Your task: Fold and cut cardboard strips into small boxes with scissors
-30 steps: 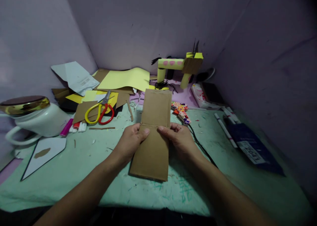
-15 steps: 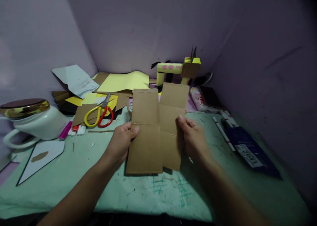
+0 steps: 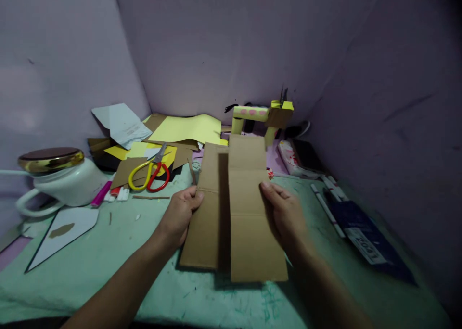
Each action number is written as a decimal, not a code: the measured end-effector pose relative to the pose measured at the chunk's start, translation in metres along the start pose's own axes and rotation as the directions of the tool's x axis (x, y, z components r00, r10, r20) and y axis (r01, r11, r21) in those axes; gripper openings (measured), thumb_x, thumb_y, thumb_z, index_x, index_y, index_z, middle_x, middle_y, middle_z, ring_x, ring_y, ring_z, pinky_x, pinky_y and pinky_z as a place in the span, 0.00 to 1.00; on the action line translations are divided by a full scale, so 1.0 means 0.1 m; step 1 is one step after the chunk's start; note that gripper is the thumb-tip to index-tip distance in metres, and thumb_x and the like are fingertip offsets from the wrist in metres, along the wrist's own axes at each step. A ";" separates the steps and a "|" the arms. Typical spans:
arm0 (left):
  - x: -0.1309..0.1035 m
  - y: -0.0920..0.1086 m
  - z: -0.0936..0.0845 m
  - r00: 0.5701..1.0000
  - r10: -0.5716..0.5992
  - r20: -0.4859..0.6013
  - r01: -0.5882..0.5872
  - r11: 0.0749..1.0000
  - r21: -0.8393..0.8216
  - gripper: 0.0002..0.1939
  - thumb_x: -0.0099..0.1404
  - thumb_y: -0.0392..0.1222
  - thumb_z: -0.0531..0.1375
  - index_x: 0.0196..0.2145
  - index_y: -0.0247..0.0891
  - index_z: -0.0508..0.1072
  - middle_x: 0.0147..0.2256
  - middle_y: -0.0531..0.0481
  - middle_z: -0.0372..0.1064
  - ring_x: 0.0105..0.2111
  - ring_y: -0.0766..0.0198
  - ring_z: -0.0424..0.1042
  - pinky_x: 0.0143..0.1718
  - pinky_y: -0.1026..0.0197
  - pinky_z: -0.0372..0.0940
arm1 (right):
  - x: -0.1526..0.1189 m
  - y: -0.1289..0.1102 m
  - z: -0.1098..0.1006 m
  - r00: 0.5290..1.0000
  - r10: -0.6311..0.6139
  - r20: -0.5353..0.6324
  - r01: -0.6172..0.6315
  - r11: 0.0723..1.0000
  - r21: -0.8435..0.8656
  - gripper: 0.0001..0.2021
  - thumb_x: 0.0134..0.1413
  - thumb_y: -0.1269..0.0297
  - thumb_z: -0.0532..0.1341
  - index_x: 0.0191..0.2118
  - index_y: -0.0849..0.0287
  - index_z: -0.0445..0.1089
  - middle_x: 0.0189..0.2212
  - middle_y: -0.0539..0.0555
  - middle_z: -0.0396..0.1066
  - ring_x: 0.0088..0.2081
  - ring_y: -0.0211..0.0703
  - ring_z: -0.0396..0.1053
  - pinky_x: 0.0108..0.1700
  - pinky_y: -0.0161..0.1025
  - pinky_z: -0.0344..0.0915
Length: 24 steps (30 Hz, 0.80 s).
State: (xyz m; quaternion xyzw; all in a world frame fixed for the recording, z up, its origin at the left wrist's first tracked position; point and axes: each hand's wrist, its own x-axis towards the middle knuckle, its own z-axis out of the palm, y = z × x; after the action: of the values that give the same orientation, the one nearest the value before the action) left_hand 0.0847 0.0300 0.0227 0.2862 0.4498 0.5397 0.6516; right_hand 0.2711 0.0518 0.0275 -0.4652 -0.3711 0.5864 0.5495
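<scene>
My left hand (image 3: pixel 183 212) pinches the left edge of a creased brown cardboard strip (image 3: pixel 204 230), thumb on top. A second creased cardboard strip (image 3: pixel 249 194) is gripped along its right edge by my right hand (image 3: pixel 285 211), its thumb on the face and the other fingers partly behind. This right strip overlaps the left one and is held above it, casting a dark shadow on it. Beyond the left hand lie scissors (image 3: pixel 149 172) with one yellow and one red handle, on paper and cardboard scraps.
At the back stands a yellow paper animal figure (image 3: pixel 252 112) beside a yellow sheet (image 3: pixel 187 129). A white mug (image 3: pixel 68 182) with a gold-rimmed lid and a magenta marker (image 3: pixel 101 194) are on the left. On the right lie a dark blue packet (image 3: pixel 371 237) and white pens (image 3: pixel 327 208).
The right cardboard strip has come nearer and turned more upright, now lying over the left strip's right side. Both hands keep their holds. The camera view has tilted slightly.
</scene>
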 end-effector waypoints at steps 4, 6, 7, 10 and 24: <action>-0.03 -0.08 0.05 0.999 0.021 0.039 -0.020 1.000 -0.018 0.13 0.48 0.42 0.66 0.31 0.34 0.72 0.28 0.50 0.75 0.31 0.58 0.74 0.28 0.62 0.65 | -0.04 0.16 0.12 0.999 -0.042 0.001 0.042 0.996 -0.078 0.10 0.40 0.56 0.65 0.26 0.57 0.74 0.23 0.51 0.74 0.26 0.44 0.70 0.31 0.39 0.64; -0.04 -0.11 0.07 0.998 0.021 0.051 -0.020 1.000 -0.023 0.12 0.49 0.44 0.66 0.29 0.35 0.71 0.28 0.50 0.75 0.31 0.58 0.74 0.28 0.62 0.65 | -0.03 0.23 0.12 0.997 -0.072 -0.021 0.070 0.991 -0.110 0.10 0.41 0.56 0.65 0.26 0.58 0.73 0.24 0.50 0.74 0.28 0.44 0.70 0.33 0.39 0.64; -0.04 -0.12 0.08 0.998 0.020 0.056 -0.018 1.000 -0.025 0.12 0.49 0.44 0.65 0.28 0.35 0.71 0.27 0.50 0.75 0.30 0.58 0.74 0.28 0.62 0.65 | -0.03 0.26 0.12 0.997 -0.078 -0.026 0.075 0.990 -0.117 0.10 0.41 0.57 0.64 0.27 0.58 0.73 0.25 0.51 0.75 0.29 0.44 0.70 0.34 0.39 0.63; -0.06 -0.14 0.11 0.997 0.017 0.077 -0.014 0.999 -0.030 0.11 0.51 0.45 0.64 0.29 0.35 0.72 0.26 0.51 0.75 0.30 0.58 0.74 0.30 0.61 0.65 | -0.03 0.29 0.13 0.996 -0.083 -0.009 0.082 0.989 -0.120 0.11 0.43 0.57 0.64 0.30 0.59 0.74 0.28 0.52 0.75 0.32 0.46 0.70 0.37 0.40 0.64; -0.08 -0.23 0.16 0.987 -0.008 0.163 0.012 1.000 -0.022 0.15 0.58 0.45 0.60 0.41 0.35 0.70 0.37 0.46 0.75 0.36 0.56 0.73 0.36 0.58 0.66 | -0.08 0.34 0.26 0.997 -0.076 -0.007 0.074 0.988 -0.136 0.13 0.49 0.56 0.60 0.38 0.59 0.67 0.36 0.56 0.73 0.39 0.47 0.70 0.42 0.43 0.64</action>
State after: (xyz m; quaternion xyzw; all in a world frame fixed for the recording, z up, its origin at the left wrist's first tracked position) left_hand 0.1095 0.0187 0.0123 0.3195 0.3904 0.5163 0.6920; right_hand 0.2362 0.0420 0.0036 -0.4908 -0.4237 0.5360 0.5406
